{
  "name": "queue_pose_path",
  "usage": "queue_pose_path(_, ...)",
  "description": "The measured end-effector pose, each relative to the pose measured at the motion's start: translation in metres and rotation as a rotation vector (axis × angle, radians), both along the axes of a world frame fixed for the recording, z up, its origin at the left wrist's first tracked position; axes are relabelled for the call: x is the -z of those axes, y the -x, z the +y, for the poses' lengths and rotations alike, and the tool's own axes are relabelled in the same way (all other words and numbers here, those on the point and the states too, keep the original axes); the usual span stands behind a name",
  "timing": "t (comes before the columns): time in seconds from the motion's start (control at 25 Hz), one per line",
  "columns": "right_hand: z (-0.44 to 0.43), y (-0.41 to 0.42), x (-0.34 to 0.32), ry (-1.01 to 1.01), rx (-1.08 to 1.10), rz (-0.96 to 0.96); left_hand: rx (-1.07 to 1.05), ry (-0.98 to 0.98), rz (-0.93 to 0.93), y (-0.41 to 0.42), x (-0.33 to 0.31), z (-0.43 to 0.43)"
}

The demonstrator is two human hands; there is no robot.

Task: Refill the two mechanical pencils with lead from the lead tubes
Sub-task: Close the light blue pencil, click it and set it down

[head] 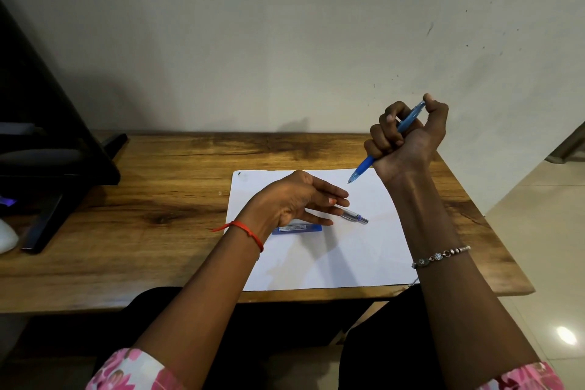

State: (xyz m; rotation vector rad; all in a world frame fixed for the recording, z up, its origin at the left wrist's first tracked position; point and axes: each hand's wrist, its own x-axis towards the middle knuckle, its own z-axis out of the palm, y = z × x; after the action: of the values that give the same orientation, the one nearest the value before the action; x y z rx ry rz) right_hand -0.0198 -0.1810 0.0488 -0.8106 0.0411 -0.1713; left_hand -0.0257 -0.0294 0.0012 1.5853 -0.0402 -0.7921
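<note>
My right hand [408, 136] is raised above the table's right side, fist closed around a blue mechanical pencil [364, 166]. Its tip points down and left, and my thumb rests on its top end. My left hand [294, 199] lies low over a white sheet of paper [348, 256], its fingertips pinching a clear mechanical pencil [354, 215] whose tip points right. A blue lead tube [297, 228] lies flat on the paper just under my left palm. Only one lead tube is visible.
The wooden table [142, 231] stands against a pale wall. A black stand [53, 149] occupies the left end, with a white object [6, 236] beside it. The table's right edge drops to a tiled floor [544, 247].
</note>
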Motion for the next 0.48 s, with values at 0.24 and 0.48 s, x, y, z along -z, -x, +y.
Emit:
queue_pose_path(0.24, 0.0005, 0.0013, -0.0011, 0.014, -0.022, -0.006, 0.000, 0.010, 0.007, -0.0001, 0.0010, -0.0005)
queue_pose_path(0.48, 0.0015, 0.0002, -0.0021, 0.020, -0.023, 0.010, 0.002, 0.016, 0.006, 0.0007, 0.0010, -0.0009)
